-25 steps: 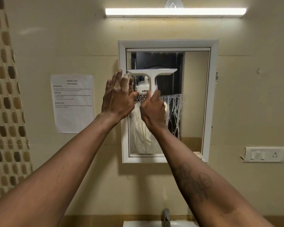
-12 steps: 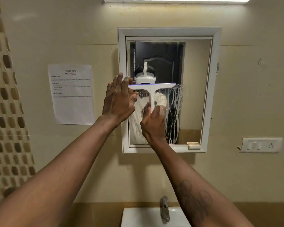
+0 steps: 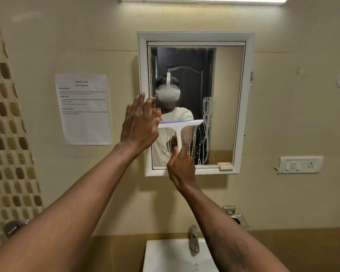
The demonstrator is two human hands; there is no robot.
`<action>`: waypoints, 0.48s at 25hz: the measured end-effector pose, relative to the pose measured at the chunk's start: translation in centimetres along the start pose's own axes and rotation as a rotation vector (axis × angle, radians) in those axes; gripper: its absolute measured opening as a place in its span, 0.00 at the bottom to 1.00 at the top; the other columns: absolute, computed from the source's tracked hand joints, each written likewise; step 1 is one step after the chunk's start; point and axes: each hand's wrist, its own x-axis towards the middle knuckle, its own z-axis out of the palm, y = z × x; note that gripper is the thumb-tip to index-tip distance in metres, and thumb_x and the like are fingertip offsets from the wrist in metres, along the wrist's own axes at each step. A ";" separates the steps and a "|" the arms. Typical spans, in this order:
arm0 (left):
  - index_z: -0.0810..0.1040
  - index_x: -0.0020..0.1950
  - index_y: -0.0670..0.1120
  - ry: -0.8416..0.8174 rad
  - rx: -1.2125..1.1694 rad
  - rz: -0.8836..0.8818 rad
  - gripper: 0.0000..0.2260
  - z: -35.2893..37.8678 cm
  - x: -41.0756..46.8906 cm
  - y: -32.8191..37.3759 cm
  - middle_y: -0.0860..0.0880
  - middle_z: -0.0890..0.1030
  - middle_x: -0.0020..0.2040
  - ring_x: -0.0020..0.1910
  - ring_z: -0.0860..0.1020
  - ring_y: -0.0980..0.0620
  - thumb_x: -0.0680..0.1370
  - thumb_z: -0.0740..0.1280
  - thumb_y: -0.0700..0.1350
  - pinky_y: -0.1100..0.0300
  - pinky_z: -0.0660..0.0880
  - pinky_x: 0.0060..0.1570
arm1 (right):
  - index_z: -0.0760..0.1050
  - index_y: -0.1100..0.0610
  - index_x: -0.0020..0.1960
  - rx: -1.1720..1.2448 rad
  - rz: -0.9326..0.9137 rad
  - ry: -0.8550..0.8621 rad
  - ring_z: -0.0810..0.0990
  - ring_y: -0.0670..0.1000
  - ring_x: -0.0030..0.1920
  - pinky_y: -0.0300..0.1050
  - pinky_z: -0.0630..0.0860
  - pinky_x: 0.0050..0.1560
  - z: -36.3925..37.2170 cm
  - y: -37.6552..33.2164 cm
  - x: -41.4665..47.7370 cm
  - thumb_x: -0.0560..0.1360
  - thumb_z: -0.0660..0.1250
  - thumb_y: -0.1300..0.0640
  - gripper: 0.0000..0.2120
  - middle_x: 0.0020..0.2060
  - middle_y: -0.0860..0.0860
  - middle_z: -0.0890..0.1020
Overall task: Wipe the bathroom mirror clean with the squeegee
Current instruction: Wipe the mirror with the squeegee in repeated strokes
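Right grip [image 3: 182, 167]: my fingers curled round the squeegee handle | left grip [image 3: 139, 122]: flat, fingers straight, holding nothing, over the mirror's left edge | squeegee [image 3: 179, 125]: blade level on mirror [image 3: 226, 79], mid-height, left half | step, I judge: downward pull | next: I need even pressure to the bottom, then a shift right onto the water streaks [image 3: 205, 134].

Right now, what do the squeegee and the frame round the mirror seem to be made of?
Squeegee: probably moulded plastic, white and smooth; its thin bluish top edge looks like a rubber or silicone blade. Mirror frame: white, smooth, with a stepped profile; painted wood or plastic, the look leaves it open.
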 end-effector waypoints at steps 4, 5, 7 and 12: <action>0.61 0.80 0.45 0.001 0.018 0.000 0.28 -1.0 -0.3 0.1 0.41 0.57 0.83 0.83 0.54 0.43 0.82 0.66 0.49 0.44 0.52 0.82 | 0.58 0.53 0.71 0.070 0.001 0.026 0.82 0.69 0.42 0.55 0.77 0.39 -1.3 -1.3 0.6 0.85 0.58 0.52 0.17 0.42 0.64 0.83; 0.60 0.80 0.45 0.001 0.016 -0.002 0.29 -1.2 -0.3 0.0 0.41 0.57 0.84 0.84 0.54 0.43 0.82 0.66 0.48 0.44 0.52 0.82 | 0.57 0.52 0.69 0.091 -0.007 0.039 0.82 0.69 0.41 0.59 0.78 0.38 -1.5 -1.8 0.8 0.85 0.58 0.52 0.16 0.42 0.65 0.82; 0.60 0.81 0.45 0.008 0.001 -0.008 0.28 -1.6 -0.6 -0.1 0.41 0.57 0.84 0.84 0.53 0.43 0.81 0.64 0.44 0.44 0.52 0.82 | 0.57 0.52 0.69 0.118 -0.039 0.066 0.82 0.68 0.39 0.58 0.78 0.36 -1.8 -2.6 1.6 0.84 0.59 0.52 0.16 0.42 0.64 0.82; 0.59 0.81 0.45 -0.022 0.011 -0.008 0.32 -1.6 -1.5 -0.8 0.41 0.56 0.84 0.84 0.53 0.43 0.77 0.61 0.36 0.45 0.51 0.82 | 0.63 0.57 0.72 0.051 -0.015 0.064 0.82 0.65 0.47 0.54 0.76 0.41 -1.0 -2.9 3.6 0.85 0.57 0.51 0.19 0.52 0.63 0.82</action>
